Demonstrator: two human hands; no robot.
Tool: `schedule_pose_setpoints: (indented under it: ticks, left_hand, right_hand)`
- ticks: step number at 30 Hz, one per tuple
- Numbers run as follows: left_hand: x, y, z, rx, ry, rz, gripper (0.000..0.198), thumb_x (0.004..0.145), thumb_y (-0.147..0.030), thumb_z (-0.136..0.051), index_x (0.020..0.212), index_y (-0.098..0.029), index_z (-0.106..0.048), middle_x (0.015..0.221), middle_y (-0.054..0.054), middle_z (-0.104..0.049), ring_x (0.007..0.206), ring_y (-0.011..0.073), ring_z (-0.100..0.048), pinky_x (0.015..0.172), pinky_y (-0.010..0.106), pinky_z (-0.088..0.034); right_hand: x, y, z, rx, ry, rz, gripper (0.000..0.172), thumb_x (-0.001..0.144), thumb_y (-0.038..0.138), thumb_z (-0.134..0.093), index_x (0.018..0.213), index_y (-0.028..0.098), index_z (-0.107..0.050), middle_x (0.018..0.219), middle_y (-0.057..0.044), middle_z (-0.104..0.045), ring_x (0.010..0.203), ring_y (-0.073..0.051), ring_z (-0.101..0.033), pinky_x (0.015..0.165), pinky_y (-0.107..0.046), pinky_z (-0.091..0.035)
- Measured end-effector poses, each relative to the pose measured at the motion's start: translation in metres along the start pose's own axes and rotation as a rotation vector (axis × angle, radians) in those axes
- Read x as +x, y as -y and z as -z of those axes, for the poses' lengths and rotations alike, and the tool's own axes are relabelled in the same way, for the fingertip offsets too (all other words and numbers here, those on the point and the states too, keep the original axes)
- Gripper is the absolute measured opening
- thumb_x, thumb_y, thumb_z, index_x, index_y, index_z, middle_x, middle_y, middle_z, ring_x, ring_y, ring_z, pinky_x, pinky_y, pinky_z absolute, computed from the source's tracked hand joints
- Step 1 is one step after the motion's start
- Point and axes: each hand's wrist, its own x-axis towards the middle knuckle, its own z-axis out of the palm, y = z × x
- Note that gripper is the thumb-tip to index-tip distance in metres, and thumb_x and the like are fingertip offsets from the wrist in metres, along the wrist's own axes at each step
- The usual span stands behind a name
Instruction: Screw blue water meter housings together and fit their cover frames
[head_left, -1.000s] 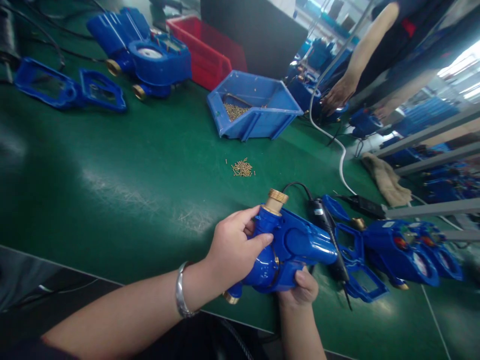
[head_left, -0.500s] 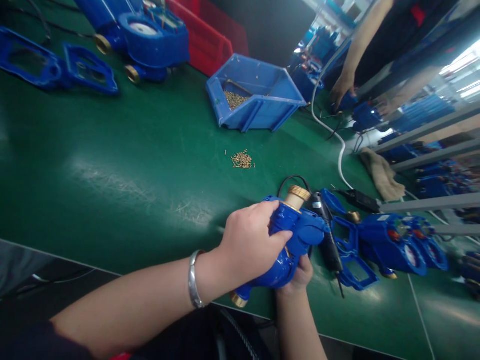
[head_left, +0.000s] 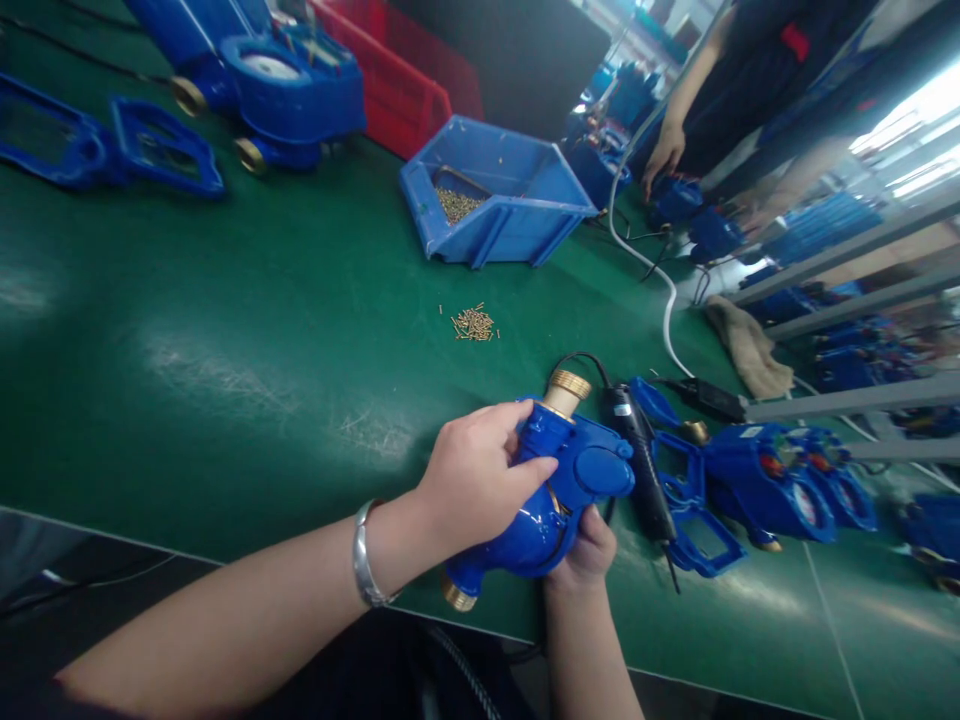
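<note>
A blue water meter with threaded brass ends and a round lid is held just above the near edge of the bench. My left hand, a silver bracelet on its wrist, is closed around the meter's upper side, with the thumb across its body. From below and to the right, my right hand grips the same meter; most of its fingers are hidden behind it. Close to the meter's right side lies a black electric screwdriver with its cable. Beyond the meter is a small pile of brass screws.
A blue bin holds more screws, with a red bin behind it. Other water meters stand at the left and right. Open blue covers lie on the green bench. A co-worker's hand is at the far right.
The meter has turned slightly in my hands, so its round lid faces me more. The whole view has shifted a little; both hands keep their hold.
</note>
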Motion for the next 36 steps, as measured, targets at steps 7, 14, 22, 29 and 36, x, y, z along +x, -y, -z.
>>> schedule_pose_setpoints:
  ticks: [7,14,22,29,36]
  left_hand:
    - [-0.008,0.004,0.003,-0.077,-0.063,-0.128,0.038,0.066,-0.017,-0.065,0.104,-0.009,-0.063,0.076,0.005,-0.070,0.061,0.0132,-0.062,0.061,0.024,-0.055]
    - [-0.013,0.007,0.004,0.060,-0.148,-0.257,0.031,0.070,-0.022,-0.064,0.099,-0.011,-0.064,0.079,0.007,-0.073,0.063,0.0162,-0.067,0.060,0.026,-0.057]
    - [-0.012,0.008,0.004,0.093,-0.110,-0.395,0.034,0.076,-0.030,-0.061,0.102,-0.008,-0.061,0.077,0.009,-0.072,0.064,0.0170,-0.067,0.060,0.026,-0.056]
    - [-0.019,0.011,0.001,0.127,-0.152,-0.491,0.032,0.079,-0.031,-0.057,0.106,-0.015,-0.055,0.085,0.008,-0.071,0.073,0.0181,-0.067,0.070,0.030,-0.056]
    - [-0.018,0.010,0.002,0.090,-0.102,-0.410,0.036,0.077,-0.024,-0.061,0.110,-0.013,-0.054,0.092,0.009,-0.071,0.081,0.0183,-0.067,0.075,0.028,-0.054]
  right_hand:
    - [-0.010,0.002,0.000,0.026,0.020,0.089,0.058,0.046,0.040,-0.083,0.100,0.026,-0.067,0.105,-0.006,-0.069,0.100,-0.033,-0.062,0.099,-0.054,-0.038]
    - [-0.014,0.003,0.004,0.022,0.012,0.110,0.061,0.043,0.035,-0.085,0.100,0.028,-0.067,0.108,-0.004,-0.068,0.105,-0.033,-0.060,0.100,-0.052,-0.038]
    - [-0.014,0.001,0.016,0.076,-0.026,0.124,0.054,0.037,0.030,-0.088,0.088,0.027,-0.070,0.092,-0.003,-0.072,0.086,-0.030,-0.067,0.093,-0.051,-0.044]
    - [-0.022,0.001,0.027,0.097,-0.028,0.155,0.062,0.039,0.024,-0.089,0.097,0.033,-0.068,0.095,0.000,-0.072,0.087,-0.028,-0.067,0.090,-0.048,-0.048]
    - [-0.019,-0.004,0.037,0.090,-0.007,0.152,0.055,0.044,0.021,-0.087,0.094,0.034,-0.069,0.090,0.000,-0.073,0.080,-0.026,-0.068,0.082,-0.045,-0.052]
